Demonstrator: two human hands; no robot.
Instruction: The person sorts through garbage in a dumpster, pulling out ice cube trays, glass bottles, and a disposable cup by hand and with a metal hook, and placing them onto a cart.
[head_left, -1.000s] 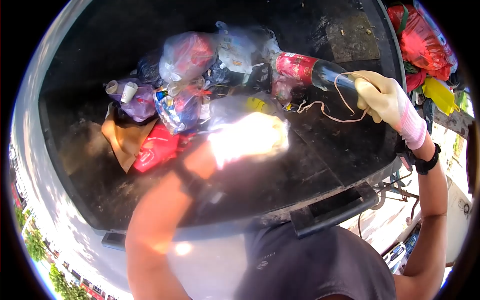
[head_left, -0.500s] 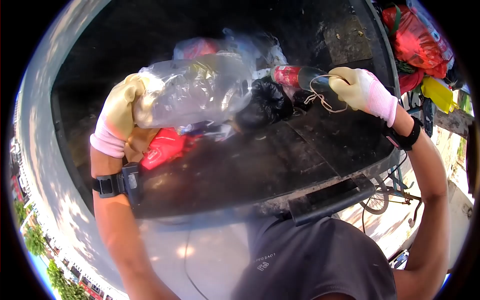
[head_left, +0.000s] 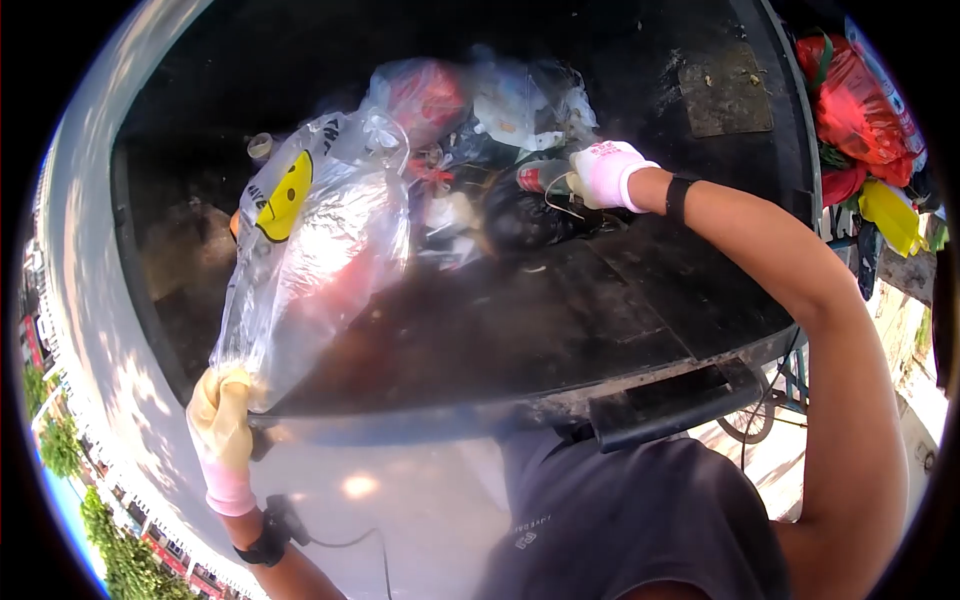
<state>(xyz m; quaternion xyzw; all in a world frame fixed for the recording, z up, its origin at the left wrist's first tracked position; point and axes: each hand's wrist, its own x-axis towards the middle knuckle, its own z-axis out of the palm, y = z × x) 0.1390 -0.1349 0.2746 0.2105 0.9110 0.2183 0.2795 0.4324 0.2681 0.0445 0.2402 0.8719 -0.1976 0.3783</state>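
Observation:
My left hand (head_left: pixel 222 440), in a pale yellow and pink work glove, is closed on the lower end of a clear plastic bag (head_left: pixel 325 240). A yellow smiley face is printed on the bag, which stretches up and away over the dark bin. My right hand (head_left: pixel 608 174), gloved alike, is wrapped round the base end of a bottle (head_left: pixel 542 177) with a red label. A thin loop of string (head_left: pixel 562 198) hangs by these fingers. Just below the bottle lies a black plastic bag (head_left: pixel 520 215).
The dark bin (head_left: pixel 480 340) has a pale rim curving along its left. Further in lie a clear bag with red contents (head_left: pixel 425 95) and crumpled white plastic (head_left: pixel 515 110). Outside, at right, hang a red bag (head_left: pixel 860 110) and a yellow bag (head_left: pixel 890 215). A black handle (head_left: pixel 675 400) juts from the near edge.
My left hand has moved down towards the near edge, drawing the clear bag out lengthwise and showing its smiley print. My right hand has shifted left and inward with the bottle.

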